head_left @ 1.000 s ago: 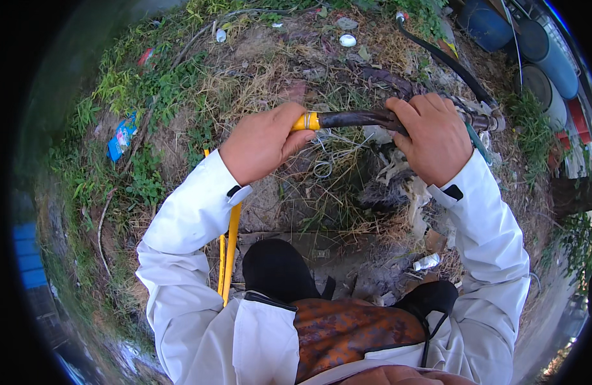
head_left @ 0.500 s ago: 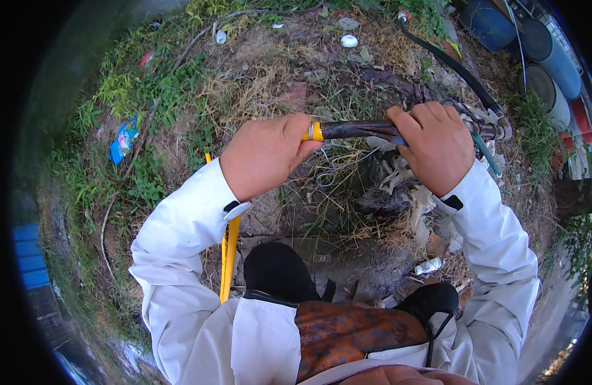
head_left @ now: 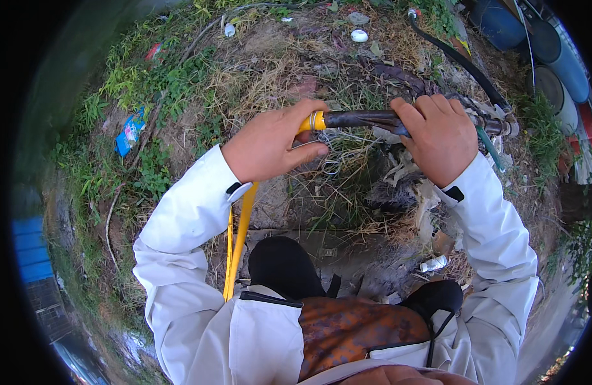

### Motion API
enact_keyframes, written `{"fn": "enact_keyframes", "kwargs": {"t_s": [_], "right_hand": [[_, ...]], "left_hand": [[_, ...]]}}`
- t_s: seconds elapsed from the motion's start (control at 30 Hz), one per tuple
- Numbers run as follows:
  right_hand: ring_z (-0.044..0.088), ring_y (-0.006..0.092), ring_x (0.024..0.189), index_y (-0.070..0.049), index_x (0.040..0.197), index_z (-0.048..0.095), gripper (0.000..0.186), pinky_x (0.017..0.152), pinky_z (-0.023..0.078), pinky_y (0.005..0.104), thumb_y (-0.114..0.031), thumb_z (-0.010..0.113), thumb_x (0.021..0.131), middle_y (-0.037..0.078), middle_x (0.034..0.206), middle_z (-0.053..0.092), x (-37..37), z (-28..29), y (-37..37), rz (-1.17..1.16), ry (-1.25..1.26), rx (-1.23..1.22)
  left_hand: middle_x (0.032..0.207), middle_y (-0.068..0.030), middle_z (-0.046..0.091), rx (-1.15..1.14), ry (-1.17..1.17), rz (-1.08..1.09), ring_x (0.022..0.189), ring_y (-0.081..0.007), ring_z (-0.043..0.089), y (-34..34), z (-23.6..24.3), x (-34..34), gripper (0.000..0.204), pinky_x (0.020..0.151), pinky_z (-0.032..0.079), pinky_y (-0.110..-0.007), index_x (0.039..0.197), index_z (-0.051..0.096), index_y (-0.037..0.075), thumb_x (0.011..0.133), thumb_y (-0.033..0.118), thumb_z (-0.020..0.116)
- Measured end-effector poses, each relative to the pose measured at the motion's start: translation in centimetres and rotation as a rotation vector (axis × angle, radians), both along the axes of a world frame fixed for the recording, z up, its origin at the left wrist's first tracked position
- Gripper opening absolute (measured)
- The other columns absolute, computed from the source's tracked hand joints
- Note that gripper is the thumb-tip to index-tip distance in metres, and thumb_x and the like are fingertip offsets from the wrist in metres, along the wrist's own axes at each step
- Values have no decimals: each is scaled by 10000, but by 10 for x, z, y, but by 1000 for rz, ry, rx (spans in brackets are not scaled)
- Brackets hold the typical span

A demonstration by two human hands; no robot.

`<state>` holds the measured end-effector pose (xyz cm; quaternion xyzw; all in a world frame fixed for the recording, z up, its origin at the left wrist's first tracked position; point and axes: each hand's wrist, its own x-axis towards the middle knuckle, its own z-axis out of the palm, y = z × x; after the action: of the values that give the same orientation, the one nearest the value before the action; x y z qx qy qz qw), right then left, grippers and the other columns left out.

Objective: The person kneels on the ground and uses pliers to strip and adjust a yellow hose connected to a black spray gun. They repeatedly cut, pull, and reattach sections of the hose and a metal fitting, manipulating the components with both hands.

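Observation:
A yellow hose (head_left: 243,221) runs up behind my left wrist, and its end is fitted over a dark pipe (head_left: 360,119) with a metal hose clamp (head_left: 314,120). My left hand (head_left: 270,142) curls its fingers round the hose end just beside the clamp; its thumb hangs apart below. My right hand (head_left: 440,135) grips the dark pipe further right, fingers over the top. Past it the pipe meets a metal fitting (head_left: 501,126), from which a black hose (head_left: 460,63) leads up and away. A loop of thin wire (head_left: 330,165) dangles under the pipe.
Dry grass and litter cover the slope ahead. A blue packet (head_left: 129,133) lies left, and a white bottle (head_left: 433,264) is near my right knee. Blue barrels (head_left: 561,61) stand far right. A teal strip (head_left: 490,149) hangs by the fitting.
My left thumb has come off the hose and dropped lower, while the fingers stay round it. My right hand keeps its hold on the pipe. The whole view has shifted slightly.

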<state>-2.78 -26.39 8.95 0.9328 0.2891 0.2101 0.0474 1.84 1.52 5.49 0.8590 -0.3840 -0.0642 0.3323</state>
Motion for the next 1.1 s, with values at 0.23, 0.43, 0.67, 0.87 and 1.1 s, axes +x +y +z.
{"fn": "enact_keyframes", "kwargs": {"t_s": [0.23,0.43,0.67,0.87,1.1], "right_hand": [[577,245,841,-112,1139,606,533,724,442,369,-140,791,640,46,844,549,-2,1,3,-4,-12,1],[581,234,853,-134,1136,617,490,727,450,370,-153,770,671,35,844,563,-2,1,3,-15,-14,-14],[574,247,838,-113,1129,604,507,722,437,369,-137,783,655,50,836,539,-4,3,-2,1,-9,28],[573,242,847,-113,1131,603,510,734,436,373,-141,785,656,46,847,544,-5,0,-2,6,-20,27],[576,240,871,-125,1147,604,517,749,436,367,-154,789,666,43,871,559,-5,-2,-2,-19,-16,16]], "left_hand": [[825,14,512,-283,692,204,645,-84,476,24,-32,-29,388,602,428,-265,1270,501,74,930,210,626],[680,-76,557,-13,1,321,624,-236,583,22,-40,-24,216,572,452,-353,958,569,73,909,259,667],[710,-135,592,89,-370,225,658,-359,606,15,-25,15,233,566,469,-427,859,542,88,854,254,707],[798,-75,647,167,-539,212,700,-306,650,-5,16,8,207,563,502,-413,908,571,130,826,277,690],[941,-131,628,161,-389,145,800,-350,629,10,28,-10,273,672,500,-409,1039,598,80,866,275,679]]}}
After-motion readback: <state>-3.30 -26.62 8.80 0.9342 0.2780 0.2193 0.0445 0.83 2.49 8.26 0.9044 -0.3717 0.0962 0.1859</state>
